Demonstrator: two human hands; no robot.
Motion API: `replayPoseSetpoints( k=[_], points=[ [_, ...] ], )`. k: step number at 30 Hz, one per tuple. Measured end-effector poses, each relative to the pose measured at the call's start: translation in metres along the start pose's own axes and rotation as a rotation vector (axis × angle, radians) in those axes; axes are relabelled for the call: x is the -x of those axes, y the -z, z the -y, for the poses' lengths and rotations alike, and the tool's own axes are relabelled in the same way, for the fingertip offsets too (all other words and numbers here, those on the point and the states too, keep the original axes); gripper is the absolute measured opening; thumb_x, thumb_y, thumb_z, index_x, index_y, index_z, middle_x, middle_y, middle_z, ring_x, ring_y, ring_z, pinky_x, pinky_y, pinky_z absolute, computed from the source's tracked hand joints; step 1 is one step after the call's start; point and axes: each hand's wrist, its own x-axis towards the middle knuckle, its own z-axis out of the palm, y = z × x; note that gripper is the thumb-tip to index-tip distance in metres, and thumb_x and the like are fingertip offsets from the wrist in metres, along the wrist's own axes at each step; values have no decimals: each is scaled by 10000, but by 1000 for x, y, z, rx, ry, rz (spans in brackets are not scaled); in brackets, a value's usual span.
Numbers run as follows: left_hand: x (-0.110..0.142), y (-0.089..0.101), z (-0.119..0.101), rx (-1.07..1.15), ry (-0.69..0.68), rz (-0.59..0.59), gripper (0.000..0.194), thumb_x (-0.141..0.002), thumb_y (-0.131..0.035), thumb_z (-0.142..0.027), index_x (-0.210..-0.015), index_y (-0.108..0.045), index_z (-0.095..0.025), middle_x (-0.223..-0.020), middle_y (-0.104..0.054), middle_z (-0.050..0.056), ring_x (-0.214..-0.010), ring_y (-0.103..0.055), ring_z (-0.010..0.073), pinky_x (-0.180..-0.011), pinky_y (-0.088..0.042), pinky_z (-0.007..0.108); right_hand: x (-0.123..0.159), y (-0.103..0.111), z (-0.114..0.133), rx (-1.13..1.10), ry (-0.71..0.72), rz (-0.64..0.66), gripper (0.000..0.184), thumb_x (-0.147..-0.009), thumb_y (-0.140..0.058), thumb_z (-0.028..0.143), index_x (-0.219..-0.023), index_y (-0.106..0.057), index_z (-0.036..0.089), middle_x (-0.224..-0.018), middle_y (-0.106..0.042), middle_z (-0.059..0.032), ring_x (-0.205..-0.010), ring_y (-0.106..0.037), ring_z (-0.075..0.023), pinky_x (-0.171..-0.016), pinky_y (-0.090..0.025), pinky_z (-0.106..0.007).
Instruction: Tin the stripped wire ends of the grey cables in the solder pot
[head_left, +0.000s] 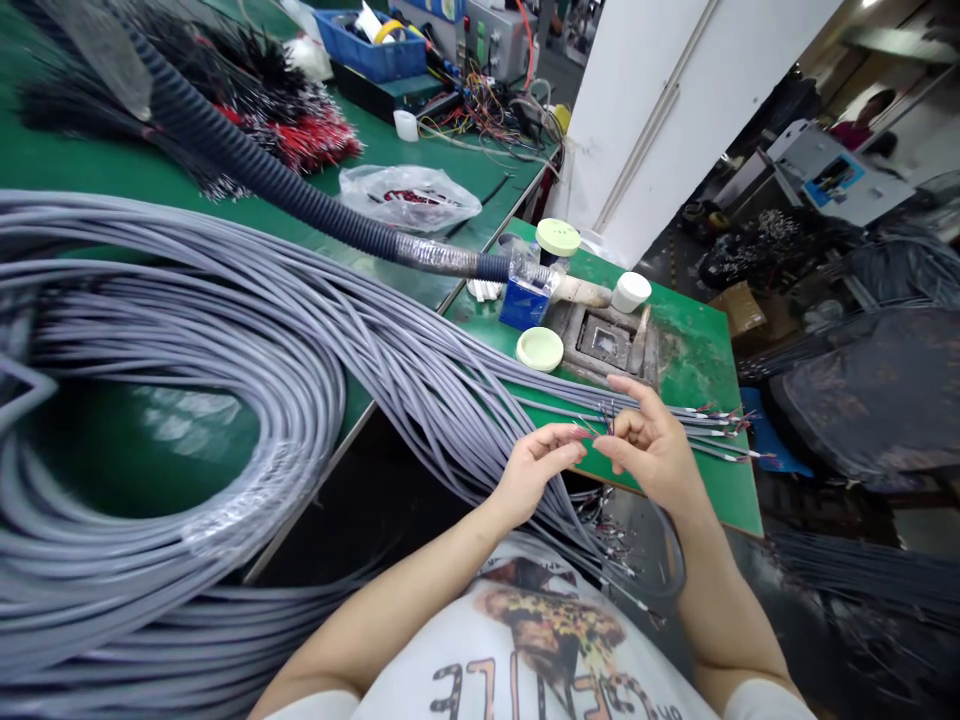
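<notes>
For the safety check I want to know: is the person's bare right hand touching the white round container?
Apart. The head view shows the dirty grey square tray between the right hand and the white container.

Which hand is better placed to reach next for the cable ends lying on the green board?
Probably the right hand: it is nearer the cable ends, which lie on its side; the left hand is farther away.

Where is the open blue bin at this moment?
In the head view, the blue bin sits at the top, left of centre, just left of the grey box.
</notes>
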Motion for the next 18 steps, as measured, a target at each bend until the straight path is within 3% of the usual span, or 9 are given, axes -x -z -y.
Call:
replayPoseSetpoints(
  k=[9,18],
  points=[
    [4,-6,-4,152,106,22,288,-724,-747,-352,-920,-698,-147,-722,-635,24,-654,-548,107,-659,-415,237,5,-9,-4,219,126,-27,627,-786,-663,228,-1362,-421,274,-637,-514,76,-536,-494,-99,-545,-416,-235],
    [6,-9,-3,233,159,9,253,-702,-762,-349,-823,-681,-143,-718,-626,22,-641,-550,102,-650,-428,240,7,-13,-3,273,100,-15,621,-791,-635,205,-1368,-414,280,-639,-499,78,-530,-502,-93,-533,-398,-222]
  ],
)
